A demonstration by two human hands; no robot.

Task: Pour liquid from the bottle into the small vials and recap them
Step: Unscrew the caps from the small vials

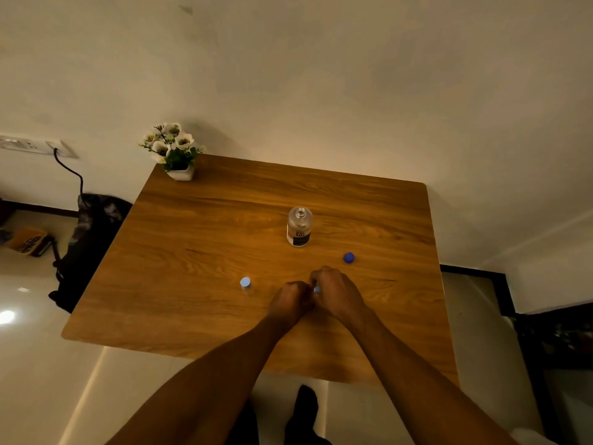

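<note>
A clear bottle (299,227) with a dark label stands uncapped in the middle of the wooden table (199,239). Its blue cap (348,257) lies to the right of it. A small vial with a pale blue cap (245,283) stands alone at the left. My left hand (291,301) and my right hand (337,292) are closed together over a second vial, of which only the pale blue cap (317,289) shows between the fingers. The vial's body is hidden by my hands.
A white pot of artificial flowers (175,150) stands at the table's far left corner. A dark bag (90,239) leans on the floor by the table's left edge, under a wall socket with a black cable (69,168).
</note>
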